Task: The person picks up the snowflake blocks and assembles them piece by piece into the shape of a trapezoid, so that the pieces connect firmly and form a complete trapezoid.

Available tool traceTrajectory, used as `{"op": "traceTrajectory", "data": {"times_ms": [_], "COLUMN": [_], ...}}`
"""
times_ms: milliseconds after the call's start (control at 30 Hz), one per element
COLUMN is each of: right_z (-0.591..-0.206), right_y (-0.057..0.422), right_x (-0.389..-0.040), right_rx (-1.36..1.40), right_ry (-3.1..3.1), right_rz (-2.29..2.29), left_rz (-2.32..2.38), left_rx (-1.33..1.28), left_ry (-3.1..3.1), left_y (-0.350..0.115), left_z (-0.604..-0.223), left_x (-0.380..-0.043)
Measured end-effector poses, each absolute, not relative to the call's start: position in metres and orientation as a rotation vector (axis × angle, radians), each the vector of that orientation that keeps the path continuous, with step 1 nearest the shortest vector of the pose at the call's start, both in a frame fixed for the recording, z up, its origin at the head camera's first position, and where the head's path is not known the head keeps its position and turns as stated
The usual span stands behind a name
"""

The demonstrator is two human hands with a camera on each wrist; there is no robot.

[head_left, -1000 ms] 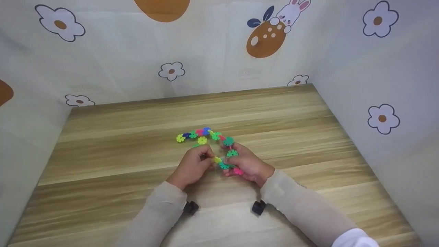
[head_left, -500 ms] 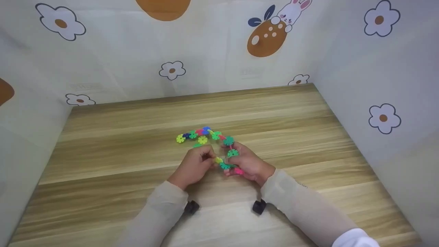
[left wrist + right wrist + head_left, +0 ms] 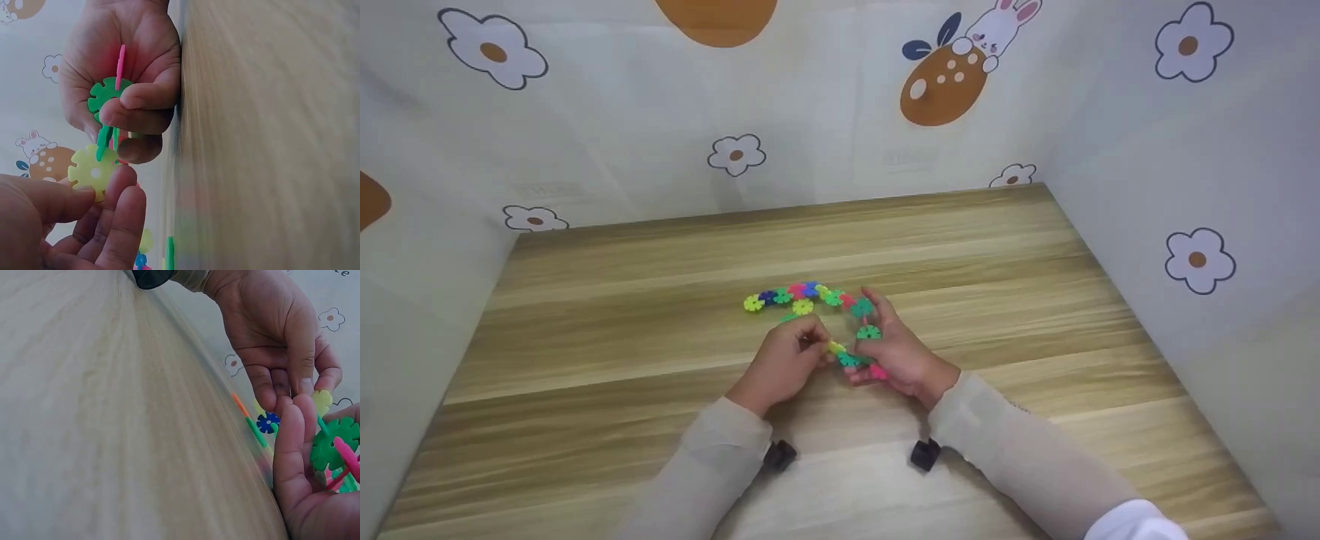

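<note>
My left hand pinches a yellow notched snowflake disc between thumb and fingers. That disc is slotted into a green disc, seen edge-on in the left wrist view. My right hand holds the green part of the same chain, its fingers curled round the discs. A pink disc sticks up from a green disc by the right palm. From the right hand, the linked chain of coloured discs curves away and to the left. Part of it is hidden behind the fingers.
A yellow disc hangs off the chain's near side, just beyond the left hand. The wood-grain table reaches to patterned cloth walls at back and sides. A black wrist mount sits under the right sleeve.
The right index finger has stretched out past the dark green disc. The chain's far part has shifted slightly, its discs now showing flatter. The left hand keeps its pinch on the yellow disc.
</note>
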State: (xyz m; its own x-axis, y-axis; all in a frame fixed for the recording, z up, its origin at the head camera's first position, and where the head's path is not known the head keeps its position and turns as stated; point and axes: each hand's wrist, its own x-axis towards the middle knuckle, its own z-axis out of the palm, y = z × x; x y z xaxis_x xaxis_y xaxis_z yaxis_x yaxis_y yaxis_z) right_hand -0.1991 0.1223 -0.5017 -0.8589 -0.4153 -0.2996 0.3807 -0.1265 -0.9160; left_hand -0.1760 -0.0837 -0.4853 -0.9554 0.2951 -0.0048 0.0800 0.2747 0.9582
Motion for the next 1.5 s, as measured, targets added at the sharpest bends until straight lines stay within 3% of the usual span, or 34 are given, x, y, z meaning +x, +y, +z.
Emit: {"op": "traceTrajectory", "data": {"times_ms": [300, 600, 1500], "right_z": [-0.501, -0.500, -0.503], "right_y": [0.124, 0.125, 0.125], "right_x": [-0.202, -0.201, -0.203], "right_rx": [-0.033, -0.026, 0.004], "right_ry": [1.687, 1.658, 1.653], "right_rz": [-2.002, -2.004, -2.077], "left_rz": [1.685, 1.327, 0.842], "left_rx": [0.132, -0.152, 0.163], "left_ry": [2.417, 2.580, 2.680], "left_y": [-0.102, -0.136, -0.120], "left_z": [-0.480, -0.473, -0.477], "left_x": [-0.185, -0.195, -0.187]}}
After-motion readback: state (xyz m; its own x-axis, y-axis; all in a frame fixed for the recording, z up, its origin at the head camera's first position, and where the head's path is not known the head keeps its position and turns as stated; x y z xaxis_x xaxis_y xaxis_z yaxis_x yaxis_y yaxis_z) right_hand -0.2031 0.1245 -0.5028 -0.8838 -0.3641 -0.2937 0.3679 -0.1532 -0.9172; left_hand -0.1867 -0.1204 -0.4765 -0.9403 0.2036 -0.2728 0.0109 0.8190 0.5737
